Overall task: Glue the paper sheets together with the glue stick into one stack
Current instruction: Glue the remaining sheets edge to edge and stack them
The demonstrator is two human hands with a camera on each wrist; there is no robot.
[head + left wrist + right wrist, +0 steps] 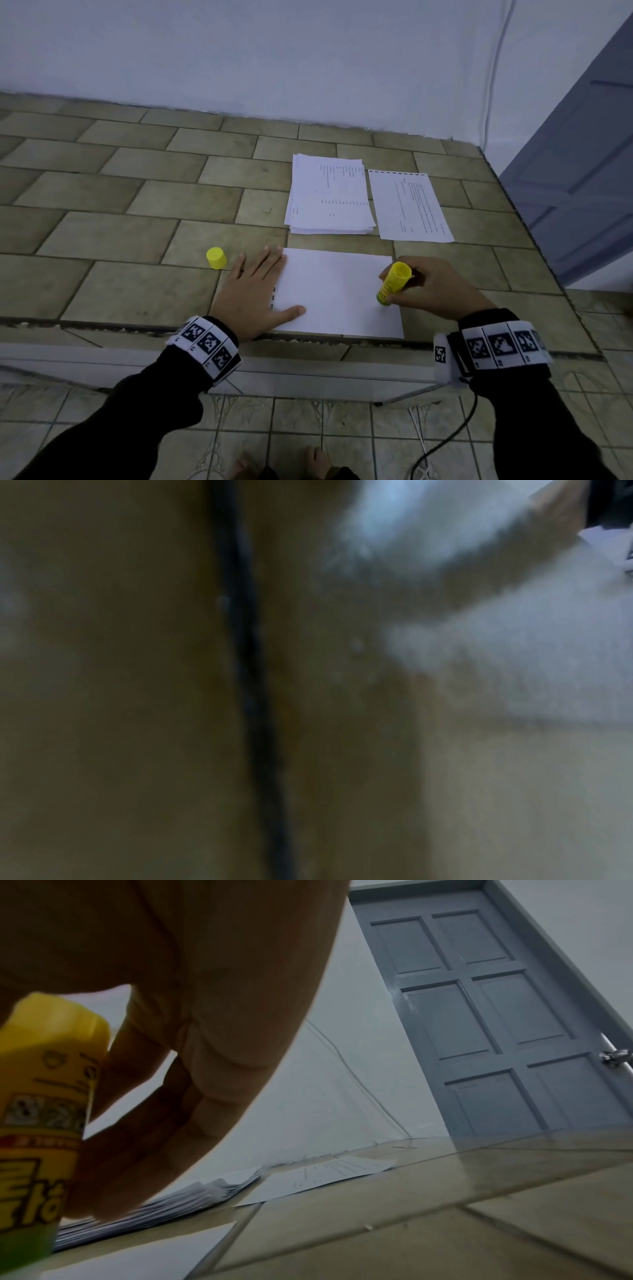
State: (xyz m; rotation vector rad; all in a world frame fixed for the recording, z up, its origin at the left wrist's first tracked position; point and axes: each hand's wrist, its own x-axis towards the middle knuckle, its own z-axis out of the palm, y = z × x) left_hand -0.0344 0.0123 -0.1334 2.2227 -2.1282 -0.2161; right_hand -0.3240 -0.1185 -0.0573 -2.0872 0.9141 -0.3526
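Two hands at work: my left hand [253,294] lies flat with straight fingers, pressing the blank sheet [337,291] at its left edge. My right hand [435,287] grips the glue stick [394,282], tip down on that sheet's right side. Just left of my left hand stands the cap [216,258]; beyond both hands lie the paper stack [329,195] and a single printed sheet [411,205].

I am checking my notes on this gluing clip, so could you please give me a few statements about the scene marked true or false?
1. The right hand grips the glue stick. True.
2. The yellow cap is on the glue stick. False: it stands on the tiled counter, left of the left hand.
3. The left hand lies flat on the blank sheet. True.
4. The paper pile is held by the left hand. False: it lies untouched beyond the blank sheet.
5. A single printed sheet lies right of the pile. True.
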